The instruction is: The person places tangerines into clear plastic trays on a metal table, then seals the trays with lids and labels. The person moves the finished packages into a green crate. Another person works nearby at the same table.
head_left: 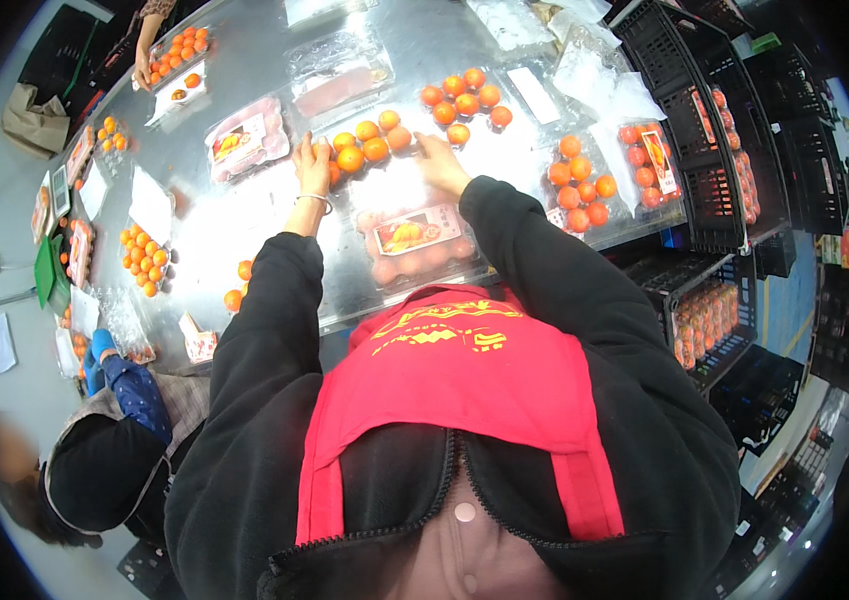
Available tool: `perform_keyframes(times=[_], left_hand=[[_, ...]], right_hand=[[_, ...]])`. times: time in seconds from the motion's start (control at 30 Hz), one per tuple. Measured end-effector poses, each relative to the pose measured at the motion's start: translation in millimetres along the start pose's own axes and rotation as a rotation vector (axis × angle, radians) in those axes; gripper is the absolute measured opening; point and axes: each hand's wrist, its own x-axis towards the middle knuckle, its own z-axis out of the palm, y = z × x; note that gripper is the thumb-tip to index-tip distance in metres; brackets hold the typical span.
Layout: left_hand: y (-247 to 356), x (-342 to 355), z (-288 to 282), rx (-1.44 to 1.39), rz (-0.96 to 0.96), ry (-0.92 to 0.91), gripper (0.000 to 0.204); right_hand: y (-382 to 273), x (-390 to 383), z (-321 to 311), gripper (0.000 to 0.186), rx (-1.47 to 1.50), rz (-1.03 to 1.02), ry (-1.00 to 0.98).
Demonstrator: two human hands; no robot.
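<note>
My left hand [312, 167], with a bracelet at the wrist, rests at the left end of a cluster of small oranges [375, 149] on the metal table. Its fingers are stretched out along the end fruit. On the other side, my right hand [442, 166] lies at the cluster's right end, fingers extended and partly turned from view. Between my forearms sits a clear plastic pack [415, 240] with a fruit-picture label. Past my right hand lies another group of loose oranges [466, 97]. Glare hides whether a tray lies under the cluster.
A labelled pack [248, 139] and an empty-looking clear tray [343, 78] lie farther off. More oranges [579, 184] stand at right, beside black crates [690, 130]. At left are piled oranges [144, 260]. One co-worker [95, 450] is at lower left; another's hand [143, 66] reaches in at top left.
</note>
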Motion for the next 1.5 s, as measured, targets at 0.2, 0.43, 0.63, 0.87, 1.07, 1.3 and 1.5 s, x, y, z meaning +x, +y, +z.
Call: perform_keyframes(times=[0.2,0.43,0.63,0.87,1.07,1.3,1.5], left_hand=[[-16,7,-5,0.155,0.094,-0.036,0.057],[6,-26,-36,0.182,0.294,-0.098,0.042],[22,-74,-68,0.141,0.221,-0.108,0.032],[13,-200,-85,-0.033,-0.164,-0.088,0.022],[65,-257,-65,-0.076,-0.016,-0.204,0.015],[109,-281,-3,-0.21,-0.037,-0.794,0.015],[138,-320,33,-0.261,0.087,-1.095,0.016]], right_hand=[[9,-48,-27,0.049,0.141,-0.118,0.034],[16,-96,-79,0.03,0.302,0.147,0.165],[18,-151,-88,0.026,0.111,0.228,0.008],[-3,-216,-81,0.023,0.11,0.286,-0.001],[-22,-288,-79,0.021,0.229,0.315,0.08],[-12,-439,-61,0.021,0.172,0.566,0.297],[19,-572,-42,0.02,0.409,0.921,0.79]])
